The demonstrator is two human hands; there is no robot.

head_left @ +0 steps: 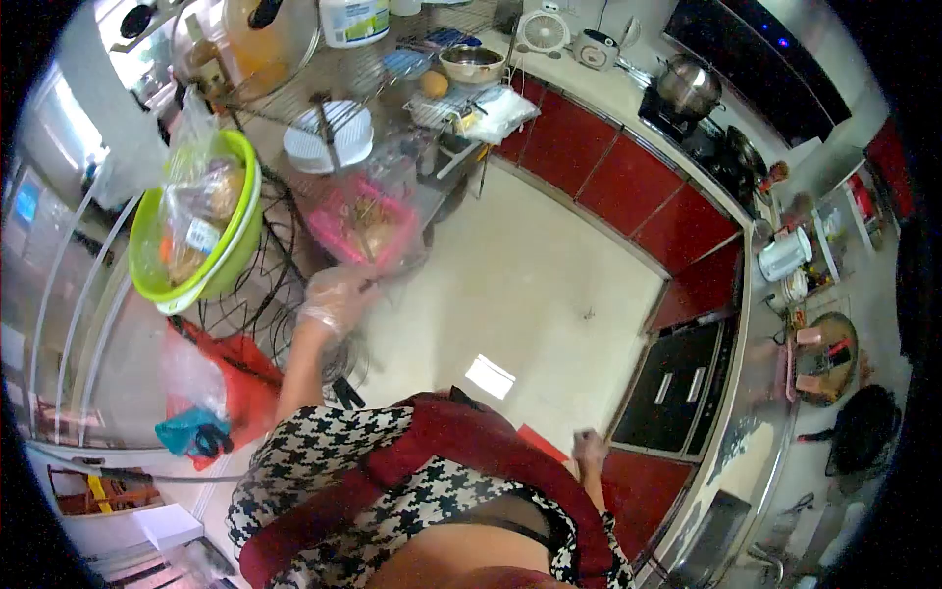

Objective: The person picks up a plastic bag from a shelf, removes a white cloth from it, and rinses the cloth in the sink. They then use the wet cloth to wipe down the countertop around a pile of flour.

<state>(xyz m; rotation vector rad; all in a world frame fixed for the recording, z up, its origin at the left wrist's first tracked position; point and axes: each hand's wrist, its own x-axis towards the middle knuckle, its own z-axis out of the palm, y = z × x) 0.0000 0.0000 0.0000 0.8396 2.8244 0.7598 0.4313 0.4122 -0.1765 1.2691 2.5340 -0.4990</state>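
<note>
Touching one pink basket, left hand

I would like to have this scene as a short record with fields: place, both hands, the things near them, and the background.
Place: kitchen, with pale floor and red cabinets
Left hand: in a clear plastic glove, at the near edge of a pink basket; whether it grips is unclear
Right hand: low, beside the body; no held thing visible
Left of basket: green tub with a clear bag in it
Below tub: red bag
Background: white fan and steel pot
</note>
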